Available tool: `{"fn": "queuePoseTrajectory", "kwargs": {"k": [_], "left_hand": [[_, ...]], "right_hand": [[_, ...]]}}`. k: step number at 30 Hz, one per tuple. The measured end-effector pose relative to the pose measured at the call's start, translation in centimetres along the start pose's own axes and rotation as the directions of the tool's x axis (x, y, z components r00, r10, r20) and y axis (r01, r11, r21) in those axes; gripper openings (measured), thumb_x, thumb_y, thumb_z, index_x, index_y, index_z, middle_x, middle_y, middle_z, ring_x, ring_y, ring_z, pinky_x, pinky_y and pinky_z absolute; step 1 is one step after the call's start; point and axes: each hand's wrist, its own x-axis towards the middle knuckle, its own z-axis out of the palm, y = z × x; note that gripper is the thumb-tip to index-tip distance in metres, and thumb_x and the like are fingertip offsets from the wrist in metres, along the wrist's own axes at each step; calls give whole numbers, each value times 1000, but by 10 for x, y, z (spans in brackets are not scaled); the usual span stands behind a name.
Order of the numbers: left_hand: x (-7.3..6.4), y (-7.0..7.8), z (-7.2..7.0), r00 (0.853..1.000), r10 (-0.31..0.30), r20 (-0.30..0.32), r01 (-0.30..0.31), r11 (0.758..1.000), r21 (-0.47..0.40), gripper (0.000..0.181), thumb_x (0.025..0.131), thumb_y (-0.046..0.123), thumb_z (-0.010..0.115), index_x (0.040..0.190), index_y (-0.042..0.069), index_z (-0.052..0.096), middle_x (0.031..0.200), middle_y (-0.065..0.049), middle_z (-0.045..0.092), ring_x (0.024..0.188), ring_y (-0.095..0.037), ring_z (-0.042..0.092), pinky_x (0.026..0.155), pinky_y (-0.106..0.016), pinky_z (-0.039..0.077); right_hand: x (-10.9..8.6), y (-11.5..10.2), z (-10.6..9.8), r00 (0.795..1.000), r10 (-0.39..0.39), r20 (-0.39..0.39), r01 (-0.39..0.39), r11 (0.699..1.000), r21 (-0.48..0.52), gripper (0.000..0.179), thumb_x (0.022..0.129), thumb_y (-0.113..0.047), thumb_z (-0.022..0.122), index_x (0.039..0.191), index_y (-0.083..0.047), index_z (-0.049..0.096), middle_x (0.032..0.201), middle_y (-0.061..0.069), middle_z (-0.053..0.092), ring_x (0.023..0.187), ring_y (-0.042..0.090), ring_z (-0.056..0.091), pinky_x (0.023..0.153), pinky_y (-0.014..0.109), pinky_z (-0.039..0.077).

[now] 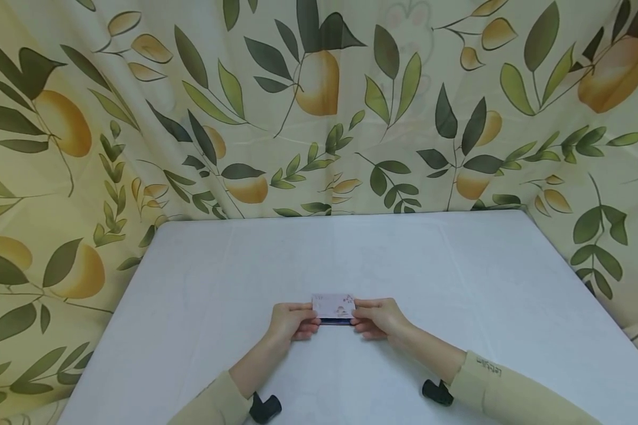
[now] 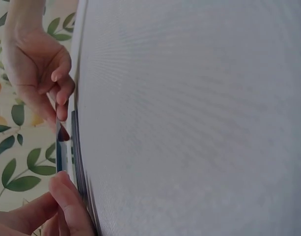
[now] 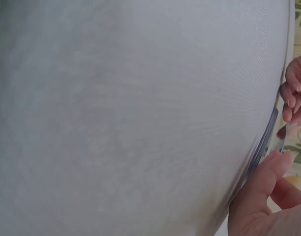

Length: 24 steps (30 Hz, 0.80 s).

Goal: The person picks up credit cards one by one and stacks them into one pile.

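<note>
In the head view a small pale pink card (image 1: 334, 306) with a printed picture is held level by both hands. The left hand (image 1: 292, 321) pinches its left end between thumb and fingers, and the right hand (image 1: 380, 319) pinches the right end. Just under the card shows the dark blue edge of a thin flat stack (image 1: 336, 322). Seen edge-on in the left wrist view, the card (image 2: 62, 156) is apart from the dark stack (image 2: 78, 152), which lies on the table. In the right wrist view the stack (image 3: 264, 140) lies beside the right thumb.
A white-covered table (image 1: 234, 260) spreads around the hands. Behind it and at the sides hangs a curtain (image 1: 345, 141) printed with leaves and fruit. Black wrist-worn devices (image 1: 266, 408) are beside both sleeves.
</note>
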Motion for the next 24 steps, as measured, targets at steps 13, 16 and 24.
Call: {"fn": "queuePoseTrajectory", "kwargs": {"k": [13,16,24], "left_hand": [[2,-3,0,999,32,14,-33,997,73,28,80,-2,62,106,-9,63,63,-6,66,46,-7,58,41,-16,48],[2,-3,0,999,44,7,-44,994,102,26,80,-1,63,104,-9,64,63,-6,66,46,-7,58,41,-16,48],[4,-3,0,998,64,-4,-63,989,135,23,80,1,63,101,-7,64,62,-6,65,46,-8,59,42,-17,49]], "right_hand": [[0,5,-1,996,-84,4,84,995,-57,43,81,-6,64,121,7,54,67,7,67,44,6,54,41,16,46],[1,6,0,996,-86,2,86,994,-64,44,82,-4,64,122,7,53,67,8,67,43,6,52,40,15,44],[3,8,1,997,-69,-17,68,996,-56,44,81,-2,64,123,6,53,63,9,66,41,6,52,38,14,41]]}}
